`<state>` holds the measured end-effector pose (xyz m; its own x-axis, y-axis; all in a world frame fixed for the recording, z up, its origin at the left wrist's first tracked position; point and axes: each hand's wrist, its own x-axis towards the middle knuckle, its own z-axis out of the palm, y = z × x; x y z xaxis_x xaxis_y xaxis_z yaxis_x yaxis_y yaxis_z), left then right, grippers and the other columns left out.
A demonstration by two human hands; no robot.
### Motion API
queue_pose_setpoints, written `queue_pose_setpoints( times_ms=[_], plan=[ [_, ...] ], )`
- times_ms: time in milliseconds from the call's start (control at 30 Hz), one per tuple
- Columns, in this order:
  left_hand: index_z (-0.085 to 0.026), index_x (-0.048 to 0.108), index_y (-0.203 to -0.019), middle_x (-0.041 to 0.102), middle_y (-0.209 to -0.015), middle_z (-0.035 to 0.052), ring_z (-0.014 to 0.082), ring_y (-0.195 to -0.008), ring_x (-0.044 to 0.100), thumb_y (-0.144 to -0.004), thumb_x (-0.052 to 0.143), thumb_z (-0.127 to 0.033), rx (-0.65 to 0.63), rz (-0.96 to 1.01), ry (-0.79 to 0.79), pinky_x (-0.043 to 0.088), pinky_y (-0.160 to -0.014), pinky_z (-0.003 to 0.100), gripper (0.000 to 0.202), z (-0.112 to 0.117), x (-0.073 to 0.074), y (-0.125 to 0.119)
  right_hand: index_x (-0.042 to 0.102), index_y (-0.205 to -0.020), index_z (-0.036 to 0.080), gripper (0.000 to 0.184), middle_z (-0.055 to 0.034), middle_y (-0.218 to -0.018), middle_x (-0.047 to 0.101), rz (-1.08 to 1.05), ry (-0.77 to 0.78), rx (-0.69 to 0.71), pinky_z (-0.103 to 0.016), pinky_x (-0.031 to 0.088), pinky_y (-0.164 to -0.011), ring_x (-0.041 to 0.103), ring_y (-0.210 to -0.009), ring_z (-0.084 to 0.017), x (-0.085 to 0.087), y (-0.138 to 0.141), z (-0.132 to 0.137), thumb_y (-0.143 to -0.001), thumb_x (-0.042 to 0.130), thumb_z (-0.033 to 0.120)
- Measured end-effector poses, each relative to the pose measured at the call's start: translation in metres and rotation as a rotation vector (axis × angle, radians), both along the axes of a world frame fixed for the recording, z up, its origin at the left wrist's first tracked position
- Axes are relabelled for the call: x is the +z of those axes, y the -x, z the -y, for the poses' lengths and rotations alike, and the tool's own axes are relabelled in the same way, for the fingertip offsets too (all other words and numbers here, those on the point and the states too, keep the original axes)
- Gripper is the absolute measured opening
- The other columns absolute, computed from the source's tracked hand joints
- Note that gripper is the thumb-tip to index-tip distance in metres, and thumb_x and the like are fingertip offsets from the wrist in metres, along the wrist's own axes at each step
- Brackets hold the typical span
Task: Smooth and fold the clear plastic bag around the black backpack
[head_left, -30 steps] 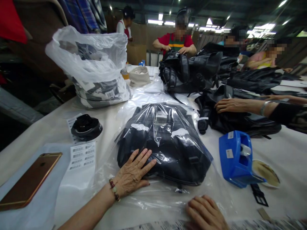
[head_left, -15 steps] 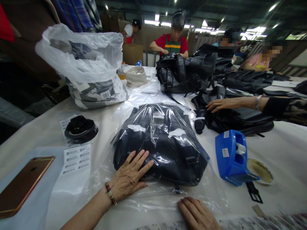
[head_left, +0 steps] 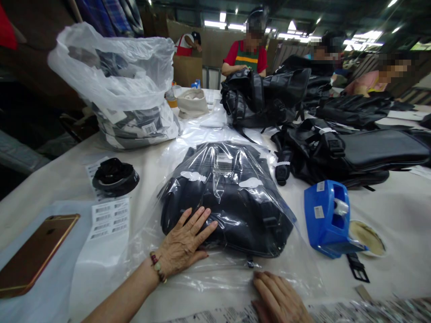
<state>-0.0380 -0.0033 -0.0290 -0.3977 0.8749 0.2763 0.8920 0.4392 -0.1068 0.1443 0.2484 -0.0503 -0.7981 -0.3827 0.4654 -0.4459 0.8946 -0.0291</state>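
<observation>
A black bag [head_left: 232, 197] lies inside a clear plastic bag [head_left: 218, 269] in the middle of the white table [head_left: 397, 233]. My left hand [head_left: 183, 244] lies flat and open on the near left corner of the bagged black bag, fingers spread. My right hand [head_left: 278, 298] rests on the open near edge of the clear plastic, fingers together and lying flat, holding nothing that I can see. A strip of barcode labels [head_left: 353, 309] runs along the table's near edge beside it.
A blue tape dispenser [head_left: 328, 220] stands at the right. A phone [head_left: 35, 253], barcode label sheets [head_left: 109, 217] and a black strap roll [head_left: 114, 176] lie left. A white plastic sack [head_left: 124, 89] stands behind. More black bags [head_left: 336, 148] and several people fill the far side.
A co-worker's arm that lay across the black bags on the right has withdrawn out of view. My right hand slid slightly left along the plastic's edge. My left hand stays put.
</observation>
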Motion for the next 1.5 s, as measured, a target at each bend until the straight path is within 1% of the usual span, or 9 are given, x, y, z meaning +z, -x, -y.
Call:
queue_pose_setpoints(
  times_ms=[167, 367, 533, 733, 1000, 1067, 1200, 1367, 1500],
  plan=[
    [-0.022, 0.025, -0.141, 0.029, -0.146, 0.0129, 0.0281, -0.136, 0.021, -0.078, 0.059, -0.059, -0.008, 0.018, -0.017, 0.009, -0.111, 0.045, 0.081, 0.001, 0.0, 0.0, 0.06, -0.104, 0.009, 0.036, -0.0091, -0.091, 0.07, -0.036, -0.125, -0.007, -0.027, 0.052, -0.075, 0.064, -0.085, -0.018, -0.005, 0.002, 0.001, -0.085, 0.031, 0.006],
    [-0.022, 0.023, -0.142, 0.028, -0.147, 0.0124, 0.0271, -0.137, 0.018, -0.08, 0.057, -0.058, 0.0, 0.0, 0.004, 0.008, -0.111, 0.045, 0.079, 0.001, 0.001, -0.001, 0.06, -0.104, 0.011, 0.039, -0.0092, -0.089, 0.068, 0.033, -0.06, -0.016, -0.026, 0.049, -0.074, 0.062, -0.079, -0.016, -0.006, 0.006, -0.001, -0.088, 0.025, 0.005],
    [-0.023, 0.024, -0.142, 0.028, -0.147, 0.0118, 0.0266, -0.137, 0.018, -0.08, 0.056, -0.059, 0.001, -0.008, -0.003, 0.01, -0.111, 0.045, 0.078, 0.0, 0.001, -0.001, 0.062, -0.092, 0.016, 0.037, -0.005, -0.076, 0.067, -0.088, -0.017, -0.01, -0.026, 0.044, -0.07, 0.06, -0.072, -0.014, 0.011, 0.004, 0.002, -0.092, 0.027, 0.008],
    [-0.022, 0.025, -0.141, 0.03, -0.145, 0.0124, 0.0279, -0.135, 0.024, -0.081, 0.057, -0.056, -0.001, 0.003, -0.004, 0.015, -0.11, 0.046, 0.076, 0.0, 0.004, 0.0, 0.062, -0.089, 0.018, 0.023, -0.0064, -0.089, 0.066, -0.061, 0.126, -0.101, -0.033, 0.04, -0.081, 0.059, -0.089, -0.018, 0.029, 0.025, 0.004, -0.09, 0.04, 0.012],
    [-0.017, 0.03, -0.139, 0.034, -0.142, 0.0181, 0.0338, -0.131, 0.029, -0.09, 0.046, -0.044, -0.045, 0.057, -0.007, 0.027, -0.102, 0.059, 0.059, -0.008, 0.031, -0.011, 0.055, -0.077, 0.018, 0.013, -0.0039, -0.077, 0.055, 0.069, 0.3, -0.2, -0.025, 0.043, -0.063, 0.052, -0.069, -0.013, 0.044, 0.047, 0.004, -0.088, 0.049, 0.015],
    [-0.015, 0.039, -0.133, 0.04, -0.137, 0.0178, 0.0331, -0.128, 0.033, -0.091, 0.044, -0.041, -0.061, 0.095, -0.077, 0.029, -0.1, 0.059, 0.05, -0.016, 0.038, -0.022, 0.053, -0.074, 0.018, 0.016, -0.0036, -0.075, 0.054, 0.054, 0.328, -0.212, -0.025, 0.043, -0.061, 0.051, -0.068, -0.013, 0.046, 0.05, 0.005, -0.088, 0.048, 0.015],
    [-0.013, 0.054, -0.106, 0.054, -0.11, 0.0122, 0.0272, -0.104, 0.047, -0.082, 0.061, -0.036, -0.027, 0.273, -0.28, 0.042, -0.086, 0.044, 0.034, -0.046, 0.041, -0.042, 0.052, -0.071, 0.017, 0.018, -0.0035, -0.072, 0.052, 0.032, 0.341, -0.221, -0.025, 0.041, -0.059, 0.049, -0.066, -0.013, 0.046, 0.052, 0.007, -0.089, 0.048, 0.014],
    [-0.017, 0.049, -0.076, 0.052, -0.084, 0.0023, 0.0209, -0.08, 0.045, -0.077, 0.067, -0.021, 0.027, 0.326, -0.354, 0.035, -0.07, 0.037, 0.019, -0.076, 0.027, -0.044, 0.052, -0.073, 0.017, 0.017, -0.0037, -0.073, 0.053, 0.047, 0.361, -0.204, -0.024, 0.043, -0.06, 0.05, -0.067, -0.013, 0.044, 0.05, 0.003, -0.089, 0.047, 0.014],
    [-0.018, 0.046, -0.071, 0.049, -0.077, 0.0001, 0.0188, -0.076, 0.042, -0.083, 0.058, -0.016, 0.035, 0.317, -0.401, 0.029, -0.068, 0.035, 0.018, -0.08, 0.02, -0.038, 0.055, -0.081, 0.017, 0.014, -0.005, -0.081, 0.056, 0.097, 0.38, -0.199, -0.024, 0.047, -0.064, 0.054, -0.072, -0.013, 0.047, 0.044, -0.007, -0.089, 0.045, 0.013]
  ],
)
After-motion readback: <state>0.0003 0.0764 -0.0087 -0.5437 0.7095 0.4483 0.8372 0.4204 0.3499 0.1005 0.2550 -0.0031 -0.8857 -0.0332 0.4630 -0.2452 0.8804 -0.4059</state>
